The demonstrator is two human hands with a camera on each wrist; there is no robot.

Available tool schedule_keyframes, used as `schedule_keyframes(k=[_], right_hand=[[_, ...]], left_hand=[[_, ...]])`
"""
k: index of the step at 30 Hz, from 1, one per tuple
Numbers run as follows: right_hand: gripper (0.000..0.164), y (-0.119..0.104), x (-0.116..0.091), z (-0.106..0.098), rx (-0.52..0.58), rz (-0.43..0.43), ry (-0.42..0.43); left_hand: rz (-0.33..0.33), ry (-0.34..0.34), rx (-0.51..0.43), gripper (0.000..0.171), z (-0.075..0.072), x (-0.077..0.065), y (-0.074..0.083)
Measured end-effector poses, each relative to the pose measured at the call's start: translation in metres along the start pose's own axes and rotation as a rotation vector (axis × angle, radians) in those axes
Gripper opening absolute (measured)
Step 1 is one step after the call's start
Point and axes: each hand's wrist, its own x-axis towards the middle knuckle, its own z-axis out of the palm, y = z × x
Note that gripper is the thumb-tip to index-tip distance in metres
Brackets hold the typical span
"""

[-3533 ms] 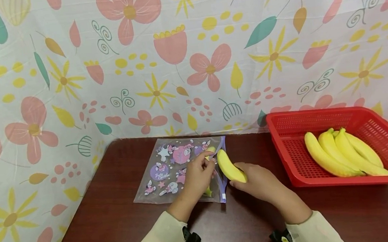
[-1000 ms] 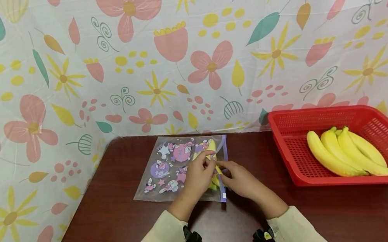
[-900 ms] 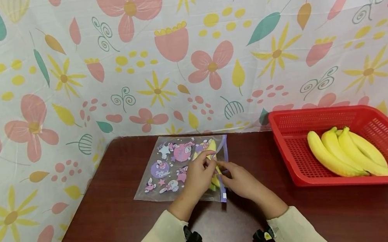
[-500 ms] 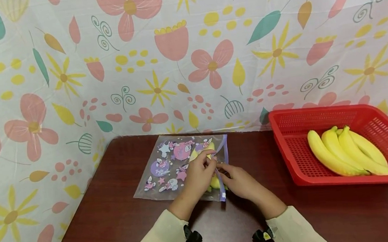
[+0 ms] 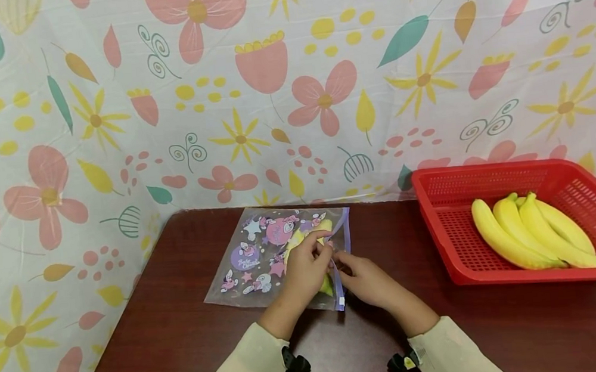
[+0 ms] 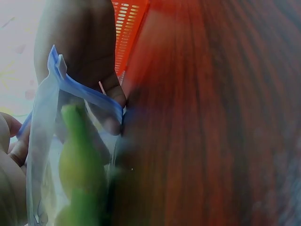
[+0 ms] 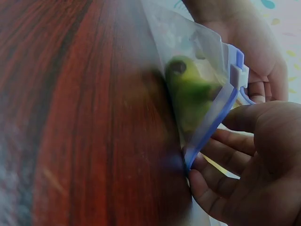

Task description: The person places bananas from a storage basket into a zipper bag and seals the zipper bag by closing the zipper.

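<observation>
A clear zip bag [image 5: 242, 280] with pink cartoon prints and a purple zip edge lies on the table, its mouth facing right. Bananas [image 6: 82, 162] show through the plastic near the mouth, green stem ends toward me. My left hand [image 5: 306, 266] pinches the upper lip of the mouth. My right hand [image 5: 368, 278] is at the opening, fingers bent loosely and fingertips at the purple edge [image 7: 211, 125]; the bag partly hides them. A white slider [image 7: 239, 75] sits at the zip's near end.
A red perforated basket [image 5: 448, 264] stands to the right, with several bananas [image 5: 534, 235] in it. The dark wooden table [image 5: 183, 341] meets a flowered cloth [image 5: 275, 170] at the back and left.
My right hand, which held a banana outside the mouth, has moved left to the opening; that banana has slid leftward into the bag. My left hand stays on the lip.
</observation>
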Motion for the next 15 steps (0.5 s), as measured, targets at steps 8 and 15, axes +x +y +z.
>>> schedule_keyframes(k=[8,15], right_hand=[[0.047,0.0013,-0.0008,0.0023,-0.06,-0.045,-0.004],[0.046,0.002,0.0025,0.0049,-0.104,-0.071,0.028]], left_hand=[[-0.001,0.018,0.001,0.027,0.0021,0.0017,-0.0008],[0.005,0.032,0.03,0.026,0.003,0.0019,-0.002]])
